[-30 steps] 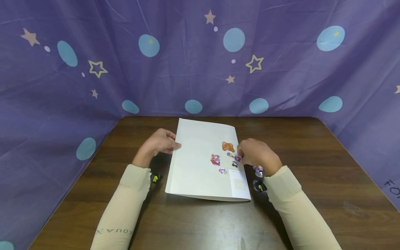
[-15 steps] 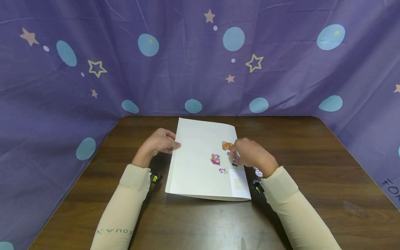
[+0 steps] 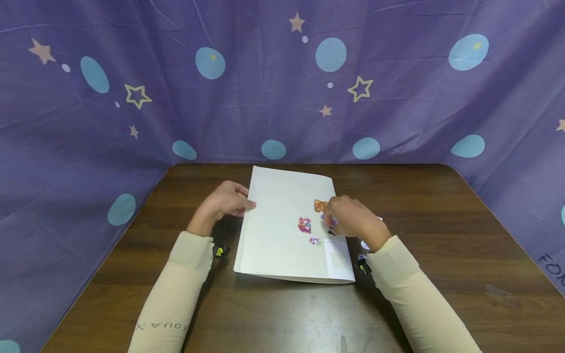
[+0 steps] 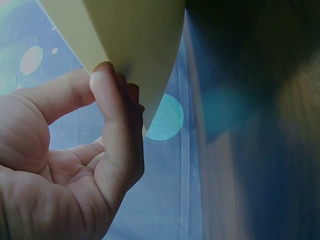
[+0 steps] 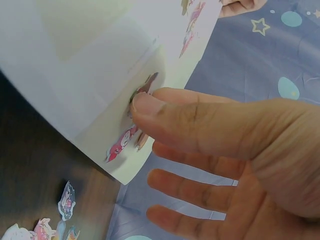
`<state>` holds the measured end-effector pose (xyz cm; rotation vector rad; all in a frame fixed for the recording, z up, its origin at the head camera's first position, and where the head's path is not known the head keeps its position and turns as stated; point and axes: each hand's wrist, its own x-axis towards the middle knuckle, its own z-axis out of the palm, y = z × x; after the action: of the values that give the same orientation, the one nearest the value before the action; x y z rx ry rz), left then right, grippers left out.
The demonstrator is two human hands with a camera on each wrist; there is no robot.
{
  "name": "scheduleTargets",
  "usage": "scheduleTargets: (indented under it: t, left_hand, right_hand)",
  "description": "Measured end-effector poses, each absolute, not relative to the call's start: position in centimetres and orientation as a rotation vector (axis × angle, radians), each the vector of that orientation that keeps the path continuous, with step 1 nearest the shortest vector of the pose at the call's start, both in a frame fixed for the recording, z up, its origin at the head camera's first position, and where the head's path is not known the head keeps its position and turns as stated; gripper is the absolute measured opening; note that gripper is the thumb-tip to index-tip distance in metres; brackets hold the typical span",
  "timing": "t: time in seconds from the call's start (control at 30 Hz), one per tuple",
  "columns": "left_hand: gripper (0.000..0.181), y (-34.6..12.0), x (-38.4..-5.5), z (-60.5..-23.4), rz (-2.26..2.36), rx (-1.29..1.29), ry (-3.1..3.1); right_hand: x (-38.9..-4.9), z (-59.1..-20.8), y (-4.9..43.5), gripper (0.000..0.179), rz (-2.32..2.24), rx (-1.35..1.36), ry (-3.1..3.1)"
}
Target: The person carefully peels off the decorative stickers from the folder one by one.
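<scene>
A white folder (image 3: 282, 196) lies on the table, several small cartoon stickers on its right half. My left hand (image 3: 227, 198) pinches its left edge between thumb and fingers; the left wrist view shows the folder's edge (image 4: 145, 35) raised at the fingertips. My right hand (image 3: 355, 218) is over the stickers on the right side. In the right wrist view its thumb and index finger pinch a small dark sticker (image 5: 152, 80) at the folder's surface, the other fingers loosely bent. A brown bear sticker (image 3: 320, 205) and a pink sticker (image 3: 304, 225) show beside that hand.
Loose cartoon stickers (image 5: 67, 201) lie on the brown wooden table (image 3: 282, 318) right of the folder, partly hidden by my right wrist in the head view. A white label (image 3: 338, 260) sits at the folder's lower right. A purple curtain (image 3: 265, 73) hangs behind the table.
My right hand has moved left from the folder's right edge onto the stickers, covering some of them. The left hand and the folder have stayed put.
</scene>
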<state>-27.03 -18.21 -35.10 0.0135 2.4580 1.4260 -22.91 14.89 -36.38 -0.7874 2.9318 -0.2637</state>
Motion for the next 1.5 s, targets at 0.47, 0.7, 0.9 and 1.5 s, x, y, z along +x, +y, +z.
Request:
scheduleTargets:
  t: [0.47,0.7,0.9,1.5]
  left_hand:
    - [0.055,-18.1,-27.1,-35.2,1.440,0.004,2.449]
    - [0.055,-18.2,-27.1,-35.2,1.434,0.002,2.453]
    - [0.055,-18.2,-27.1,-35.2,1.420,0.007,2.458]
    - [0.056,-18.2,-27.0,-35.0,1.413,0.007,2.462]
  right_hand:
    - [-22.7,-36.5,15.0,0.030,-0.219,-0.880,2.935]
    - [-22.3,-36.6,15.1,0.031,-0.182,-0.828,2.918]
    - [-22.2,-36.4,15.2,0.035,-0.181,-0.839,2.895]
    - [-22.1,-35.2,16.7,0.029,-0.268,-0.779,2.873]
